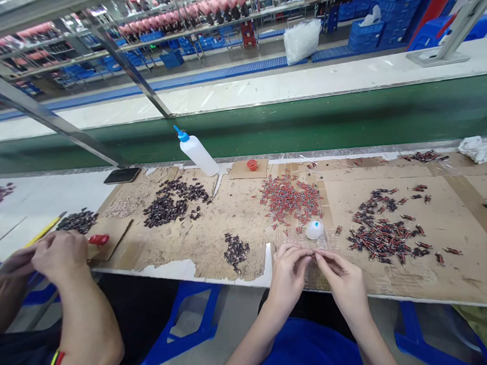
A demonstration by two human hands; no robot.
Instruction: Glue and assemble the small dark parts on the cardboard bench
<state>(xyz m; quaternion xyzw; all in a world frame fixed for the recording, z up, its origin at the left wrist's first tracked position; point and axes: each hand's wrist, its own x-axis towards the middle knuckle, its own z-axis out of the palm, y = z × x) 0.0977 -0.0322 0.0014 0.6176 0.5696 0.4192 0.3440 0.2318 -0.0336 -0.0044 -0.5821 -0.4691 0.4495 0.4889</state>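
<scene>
My left hand and my right hand meet over the front edge of the cardboard-covered bench. Their fingertips pinch together around a tiny dark part, mostly hidden by the fingers. Just beyond them sits a small white bottle with a blue tip. Behind it spreads a pile of small red-and-metal parts. To the right lies a heap of red parts with black pieces on them. A small cluster of black pieces rests left of my left hand.
A tall white squeeze bottle with blue nozzle stands at the back, near a red cap. Black pieces and a phone lie farther left. A co-worker's hands work at far left, beside a red object.
</scene>
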